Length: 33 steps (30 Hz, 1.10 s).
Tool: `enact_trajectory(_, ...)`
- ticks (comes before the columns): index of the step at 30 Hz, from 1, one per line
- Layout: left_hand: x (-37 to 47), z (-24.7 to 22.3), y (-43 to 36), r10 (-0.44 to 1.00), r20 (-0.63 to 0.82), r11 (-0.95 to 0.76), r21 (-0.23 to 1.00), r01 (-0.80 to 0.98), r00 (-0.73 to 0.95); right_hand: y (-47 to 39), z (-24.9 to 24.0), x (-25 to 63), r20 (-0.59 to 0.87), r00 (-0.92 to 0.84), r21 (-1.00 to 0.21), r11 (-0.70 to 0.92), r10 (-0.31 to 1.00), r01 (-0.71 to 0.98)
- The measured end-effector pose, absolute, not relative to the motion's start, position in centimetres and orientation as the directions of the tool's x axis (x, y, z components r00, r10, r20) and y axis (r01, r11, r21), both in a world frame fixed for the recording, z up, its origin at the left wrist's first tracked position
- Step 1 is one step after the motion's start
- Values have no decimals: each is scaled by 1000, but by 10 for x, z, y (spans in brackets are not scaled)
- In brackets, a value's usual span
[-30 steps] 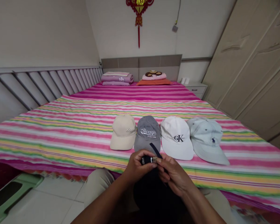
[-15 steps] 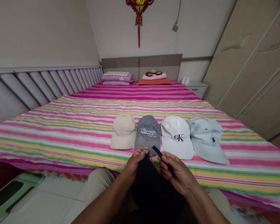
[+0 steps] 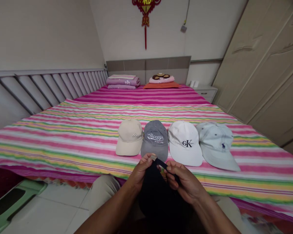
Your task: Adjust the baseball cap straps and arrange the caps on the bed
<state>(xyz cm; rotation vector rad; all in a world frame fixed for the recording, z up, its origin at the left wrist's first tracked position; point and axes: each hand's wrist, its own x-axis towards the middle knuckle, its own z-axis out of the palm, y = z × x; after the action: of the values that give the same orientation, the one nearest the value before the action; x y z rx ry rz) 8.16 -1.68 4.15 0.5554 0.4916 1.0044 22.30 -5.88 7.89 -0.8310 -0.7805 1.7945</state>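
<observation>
A black cap (image 3: 158, 198) hangs between my hands over my lap, its back adjuster strap (image 3: 161, 163) uppermost. My left hand (image 3: 143, 170) is closed on the cap's edge by the small metal buckle (image 3: 153, 157). With thumb and fingers, my right hand (image 3: 180, 175) pinches the dark strap, whose end meets the buckle. Just beyond lie a beige cap (image 3: 129, 136), a grey cap (image 3: 157, 138) with white lettering, a white cap (image 3: 185, 143) and a pale blue-grey cap (image 3: 217, 144), side by side, brims toward me. The lower part of the black cap is too dark to make out.
The caps lie on a striped bedspread (image 3: 88, 130). Folded purple bedding (image 3: 123, 83) and a pink pillow (image 3: 161, 79) sit by the headboard (image 3: 148, 65). A green stool (image 3: 19, 201) stands at lower left, a white nightstand (image 3: 206, 92) at back right.
My right hand has brought the strap's end leftward and down to the buckle; before, it stood apart from it. My left hand has stayed in place, and the caps on the bed have not moved.
</observation>
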Motion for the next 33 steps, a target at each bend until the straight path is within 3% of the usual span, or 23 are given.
enact_trajectory(10, 81, 46, -20, 877, -41, 379, 672, -637, 479, -59, 79, 222, -191, -259, -859, -289, 947, -422)
enact_trajectory(16, 82, 51, -22, 877, -44, 369, 698, -614, 478, -57, 78, 225, -174, -182, -939, -219, 968, -267)
enact_trajectory(22, 81, 51, -23, 882, -85, 378, 713, -590, 464, -54, 79, 225, -191, -169, -943, -229, 967, -242)
enact_trajectory(33, 82, 49, -24, 882, -38, 355, 709, -609, 470, -56, 68, 217, -217, -226, -819, -303, 950, -487)
